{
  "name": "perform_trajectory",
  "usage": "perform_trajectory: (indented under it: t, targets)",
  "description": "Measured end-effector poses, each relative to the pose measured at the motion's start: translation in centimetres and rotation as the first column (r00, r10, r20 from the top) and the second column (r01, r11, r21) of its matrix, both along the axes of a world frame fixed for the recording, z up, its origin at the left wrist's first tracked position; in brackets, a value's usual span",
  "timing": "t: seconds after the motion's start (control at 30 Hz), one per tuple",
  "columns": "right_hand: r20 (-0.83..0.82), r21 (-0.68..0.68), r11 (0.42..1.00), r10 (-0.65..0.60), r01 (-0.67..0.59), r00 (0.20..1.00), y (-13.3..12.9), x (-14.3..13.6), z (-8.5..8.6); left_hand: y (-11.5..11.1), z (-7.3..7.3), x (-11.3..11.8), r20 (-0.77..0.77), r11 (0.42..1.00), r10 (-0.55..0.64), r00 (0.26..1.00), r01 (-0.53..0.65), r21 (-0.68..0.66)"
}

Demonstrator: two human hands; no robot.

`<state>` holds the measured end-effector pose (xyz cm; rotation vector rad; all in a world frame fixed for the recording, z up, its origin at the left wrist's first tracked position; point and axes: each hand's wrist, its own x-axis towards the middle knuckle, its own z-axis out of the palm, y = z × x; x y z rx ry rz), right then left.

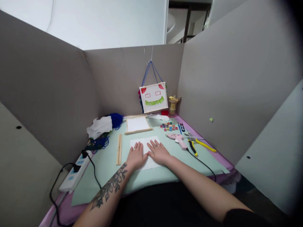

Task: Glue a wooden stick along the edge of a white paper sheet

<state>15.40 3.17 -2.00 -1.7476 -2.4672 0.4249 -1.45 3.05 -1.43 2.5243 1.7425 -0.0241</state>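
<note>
Both palms rest flat on a white sheet (150,164) in the middle of the table. My left hand (136,155) covers its left part, fingers stretched out. Over the right part lies my right hand (159,152), its fingers spread and its thumb close to the left thumb. Neither hand holds anything. Several thin wooden sticks (119,149) lie side by side left of the sheet. Behind it is another white piece (137,124) with wooden sticks along its edges. A pink glue gun (178,139) lies to the right of my right hand.
Yellow-handled pliers (193,147), small paint pots (169,127) and a brush (179,127) lie on the right. At left are a power strip (77,171), blue yarn (115,120) and crumpled white cloth (100,126). A decorated panel (153,97) hangs at the back, between grey partitions (127,78).
</note>
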Motion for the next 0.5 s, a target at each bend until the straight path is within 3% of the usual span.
perform_trajectory:
  t: [0.37, 0.5]
  targets:
    - [0.079, 0.007, 0.983, -0.185, 0.185, 0.98, -1.7, 1.2, -0.4, -0.4, 0.2, -0.1, -0.044, 0.999, 0.02, 0.999, -0.021, -0.027]
    - [0.069, 0.009, 0.987, -0.163, 0.163, 0.984, -2.2, 3.1, 2.2, -0.6, 0.2, -0.3, -0.027, 0.999, 0.033, 0.999, -0.034, -0.026]
